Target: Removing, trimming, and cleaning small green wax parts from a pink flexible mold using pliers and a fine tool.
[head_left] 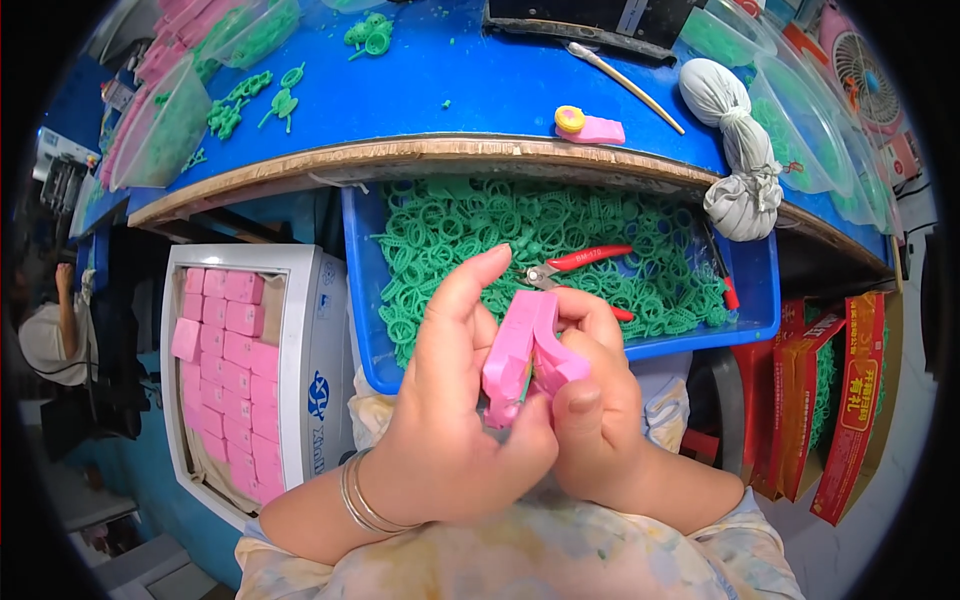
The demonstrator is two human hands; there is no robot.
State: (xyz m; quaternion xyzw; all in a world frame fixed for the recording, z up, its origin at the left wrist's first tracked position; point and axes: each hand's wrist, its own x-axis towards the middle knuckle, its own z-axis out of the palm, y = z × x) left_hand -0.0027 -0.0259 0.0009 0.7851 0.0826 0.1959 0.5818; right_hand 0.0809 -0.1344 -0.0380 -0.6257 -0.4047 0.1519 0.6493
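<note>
My left hand point(450, 420) and my right hand point(595, 410) together grip a pink rubber mould point(520, 345) that is split open into two halves, held over my lap. A bit of green wax shows between the halves. Just beyond the hands is a blue tray point(370, 340) heaped with green wax rings point(470, 230). Red-handled cutters point(580, 262) lie on the rings.
A white box point(320, 340) of several pink moulds point(225, 350) sits at my left. On the blue bench point(480, 70) are a pink mould with a yellow disc point(590, 127), a tied grey cloth bundle point(735, 150), a stick, green wax pieces and clear bags. Red cartons point(850, 400) stand at right.
</note>
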